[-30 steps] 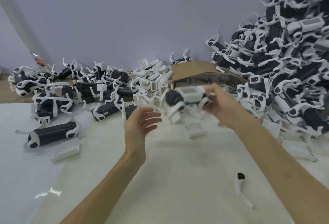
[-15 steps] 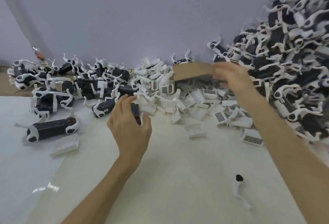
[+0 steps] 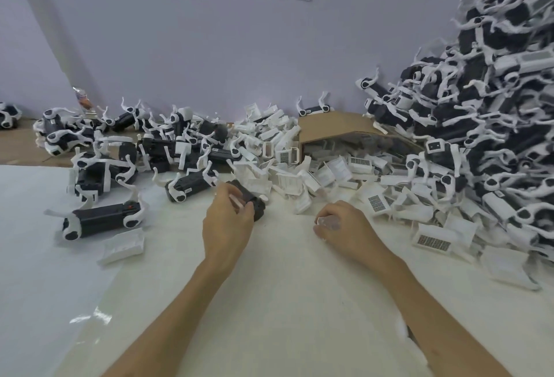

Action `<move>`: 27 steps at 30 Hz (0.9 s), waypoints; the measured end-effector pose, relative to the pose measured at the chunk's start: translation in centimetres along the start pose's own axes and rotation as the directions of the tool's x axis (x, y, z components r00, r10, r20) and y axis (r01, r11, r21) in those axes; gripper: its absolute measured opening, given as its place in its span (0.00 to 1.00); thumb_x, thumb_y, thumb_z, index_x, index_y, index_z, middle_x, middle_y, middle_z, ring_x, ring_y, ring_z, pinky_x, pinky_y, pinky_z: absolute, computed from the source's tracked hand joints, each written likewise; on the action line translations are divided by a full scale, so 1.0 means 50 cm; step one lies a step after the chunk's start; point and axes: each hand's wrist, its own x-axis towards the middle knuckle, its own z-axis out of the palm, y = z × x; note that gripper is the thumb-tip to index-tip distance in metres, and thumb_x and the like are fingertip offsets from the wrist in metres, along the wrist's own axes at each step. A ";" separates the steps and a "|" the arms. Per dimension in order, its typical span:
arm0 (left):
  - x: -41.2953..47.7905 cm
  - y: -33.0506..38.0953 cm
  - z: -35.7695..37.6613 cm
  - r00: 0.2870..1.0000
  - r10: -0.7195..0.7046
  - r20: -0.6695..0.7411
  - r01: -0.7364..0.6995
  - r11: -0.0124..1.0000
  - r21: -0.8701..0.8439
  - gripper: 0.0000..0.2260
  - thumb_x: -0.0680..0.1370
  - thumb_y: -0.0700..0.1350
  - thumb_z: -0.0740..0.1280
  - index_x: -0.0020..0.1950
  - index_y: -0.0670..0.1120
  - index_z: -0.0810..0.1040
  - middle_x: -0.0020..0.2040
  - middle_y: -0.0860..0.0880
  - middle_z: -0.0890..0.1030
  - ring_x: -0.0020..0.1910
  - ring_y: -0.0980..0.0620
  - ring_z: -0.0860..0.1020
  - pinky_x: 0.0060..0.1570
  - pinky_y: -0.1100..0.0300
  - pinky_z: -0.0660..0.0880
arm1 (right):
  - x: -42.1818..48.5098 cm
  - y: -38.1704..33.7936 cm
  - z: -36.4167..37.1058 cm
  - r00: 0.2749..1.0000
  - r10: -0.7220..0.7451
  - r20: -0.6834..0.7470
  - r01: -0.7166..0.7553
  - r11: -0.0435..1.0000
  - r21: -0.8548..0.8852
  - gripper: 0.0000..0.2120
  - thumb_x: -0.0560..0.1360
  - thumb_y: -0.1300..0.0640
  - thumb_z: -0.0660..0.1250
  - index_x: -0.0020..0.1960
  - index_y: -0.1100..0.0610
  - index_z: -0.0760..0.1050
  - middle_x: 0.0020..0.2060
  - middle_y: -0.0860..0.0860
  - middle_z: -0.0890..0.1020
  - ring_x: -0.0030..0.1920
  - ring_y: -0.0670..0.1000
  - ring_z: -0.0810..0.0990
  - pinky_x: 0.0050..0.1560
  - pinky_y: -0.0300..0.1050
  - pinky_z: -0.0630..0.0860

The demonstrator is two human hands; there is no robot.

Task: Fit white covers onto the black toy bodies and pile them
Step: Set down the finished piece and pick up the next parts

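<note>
From where I sit the job looks well along but far from over. The pile (image 3: 485,112) of finished toys rises high to the right of my right hand (image 3: 344,231), against the wall – that is the done part, and it is large. To the left of my left hand (image 3: 227,226) a scatter of bare bodies (image 3: 189,186) lies on the table (image 3: 284,301), none that I can make out wearing a cover, so I judge a few dozen fittings remain. Beyond both hands the loose covers (image 3: 299,175) spill from a tipped box (image 3: 338,126), seemingly enough to finish. My left hand is curled round a body (image 3: 254,202) at the near edge of that spill, thumb and fingers wrapped over its top, the piece low on or just above the table. My right hand is curled too, fingertips closed on what looks like a small white cover (image 3: 327,222), though blur keeps me from being sure of its shape. The two hands are apart – cover and body have not met, so this unit is at the pick-up stage, with fitting and piling not yet done.
</note>
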 end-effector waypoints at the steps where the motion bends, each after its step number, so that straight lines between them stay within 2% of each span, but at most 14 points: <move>1: -0.001 0.002 0.000 1.000 -0.009 -0.006 0.009 1.000 -0.026 0.07 0.78 0.43 0.68 0.50 0.51 0.70 0.42 0.52 0.80 0.42 0.49 0.80 0.37 0.57 0.71 | -0.002 0.000 -0.002 1.000 0.009 -0.010 -0.008 1.000 0.025 0.03 0.73 0.58 0.73 0.43 0.52 0.80 0.44 0.47 0.79 0.50 0.48 0.77 0.43 0.27 0.66; 4: 0.000 0.003 -0.001 1.000 -0.024 -0.018 0.022 0.996 -0.081 0.07 0.78 0.39 0.67 0.49 0.50 0.71 0.41 0.52 0.79 0.39 0.50 0.79 0.36 0.59 0.70 | -0.003 -0.001 -0.002 0.998 0.038 -0.050 -0.031 0.989 0.142 0.05 0.73 0.57 0.73 0.39 0.50 0.79 0.36 0.45 0.83 0.43 0.39 0.80 0.40 0.29 0.69; 6: 0.003 0.006 -0.002 0.998 -0.069 0.005 0.069 0.985 -0.158 0.10 0.78 0.35 0.65 0.50 0.50 0.71 0.42 0.52 0.77 0.38 0.52 0.78 0.38 0.55 0.76 | -0.001 -0.004 -0.002 0.995 0.059 -0.086 -0.045 0.987 0.153 0.06 0.73 0.55 0.72 0.38 0.50 0.79 0.33 0.42 0.83 0.42 0.36 0.80 0.40 0.32 0.71; 8: 0.007 0.011 -0.003 0.988 -0.141 0.067 0.155 0.939 -0.307 0.13 0.78 0.30 0.62 0.50 0.49 0.71 0.45 0.48 0.76 0.39 0.53 0.79 0.43 0.49 0.82 | 0.000 -0.004 -0.004 0.993 0.061 -0.096 -0.046 0.988 0.149 0.06 0.73 0.54 0.71 0.37 0.49 0.79 0.31 0.40 0.82 0.41 0.34 0.79 0.41 0.34 0.71; 10: 0.008 0.014 -0.003 0.966 -0.220 0.135 0.257 0.872 -0.417 0.16 0.77 0.26 0.57 0.51 0.48 0.70 0.46 0.46 0.75 0.41 0.55 0.81 0.45 0.50 0.83 | -0.001 -0.004 -0.005 0.995 0.058 -0.085 -0.046 0.988 0.146 0.07 0.74 0.54 0.71 0.37 0.50 0.79 0.31 0.39 0.81 0.40 0.32 0.78 0.39 0.34 0.69; 13: 0.010 0.014 0.001 0.916 -0.343 0.209 0.402 0.771 -0.495 0.19 0.76 0.23 0.53 0.56 0.43 0.70 0.46 0.45 0.76 0.40 0.52 0.81 0.49 0.51 0.80 | -0.003 -0.005 -0.005 0.996 0.056 -0.075 -0.043 0.985 0.165 0.06 0.74 0.54 0.69 0.38 0.49 0.79 0.31 0.41 0.82 0.38 0.37 0.78 0.36 0.33 0.69; 16: 0.007 0.019 -0.003 0.890 -0.384 0.246 0.456 0.740 -0.495 0.19 0.76 0.23 0.53 0.58 0.42 0.70 0.45 0.45 0.76 0.36 0.52 0.79 0.45 0.55 0.79 | -0.004 -0.010 -0.007 0.998 0.066 -0.014 -0.061 0.969 0.238 0.08 0.77 0.49 0.68 0.40 0.48 0.80 0.32 0.41 0.81 0.36 0.38 0.77 0.36 0.34 0.67; 18: -0.001 0.027 -0.008 0.879 -0.349 0.324 0.472 0.730 -0.495 0.19 0.75 0.22 0.53 0.57 0.41 0.71 0.41 0.44 0.75 0.36 0.52 0.76 0.44 0.54 0.79 | -0.008 -0.020 -0.010 0.996 0.063 0.062 -0.080 0.939 0.334 0.10 0.79 0.44 0.66 0.43 0.46 0.81 0.33 0.40 0.80 0.38 0.39 0.76 0.40 0.36 0.67; 20: -0.015 0.039 -0.010 0.862 -0.266 0.431 0.473 0.726 -0.499 0.20 0.74 0.19 0.53 0.55 0.40 0.73 0.40 0.43 0.74 0.35 0.51 0.75 0.48 0.50 0.81 | -0.012 -0.033 -0.014 0.991 0.030 0.133 -0.087 0.890 0.447 0.12 0.78 0.40 0.64 0.48 0.45 0.82 0.42 0.40 0.82 0.48 0.40 0.79 0.49 0.37 0.69; 21: -0.024 0.045 -0.010 0.856 -0.211 0.472 0.457 0.734 -0.502 0.21 0.73 0.19 0.54 0.53 0.39 0.75 0.39 0.43 0.74 0.34 0.52 0.75 0.50 0.47 0.81 | -0.015 -0.040 -0.017 0.984 0.010 0.175 -0.097 0.866 0.491 0.14 0.76 0.38 0.63 0.50 0.44 0.82 0.45 0.37 0.81 0.50 0.37 0.78 0.50 0.35 0.68; 23: -0.039 0.055 -0.009 0.851 -0.090 0.518 0.391 0.766 -0.510 0.21 0.71 0.18 0.54 0.51 0.38 0.77 0.38 0.44 0.76 0.32 0.54 0.77 0.51 0.45 0.82 | -0.021 -0.052 -0.020 0.967 -0.024 0.255 -0.120 0.835 0.536 0.17 0.71 0.35 0.64 0.55 0.41 0.80 0.42 0.32 0.79 0.47 0.36 0.76 0.46 0.32 0.69; 25: -0.048 0.060 -0.007 0.843 0.026 0.537 0.303 0.802 -0.515 0.21 0.69 0.19 0.55 0.49 0.38 0.79 0.37 0.44 0.77 0.32 0.54 0.77 0.48 0.47 0.84 | -0.026 -0.056 -0.018 0.955 -0.043 0.295 -0.131 0.828 0.546 0.21 0.67 0.35 0.69 0.59 0.38 0.77 0.44 0.33 0.77 0.48 0.37 0.73 0.45 0.32 0.69; 27: -0.051 0.059 -0.005 0.840 0.107 0.531 0.208 0.842 -0.498 0.22 0.67 0.18 0.55 0.46 0.39 0.79 0.35 0.45 0.79 0.33 0.52 0.77 0.45 0.52 0.83 | -0.028 -0.054 -0.012 0.965 -0.042 0.258 -0.103 0.846 0.523 0.24 0.65 0.40 0.74 0.60 0.38 0.76 0.48 0.36 0.78 0.51 0.37 0.74 0.50 0.35 0.70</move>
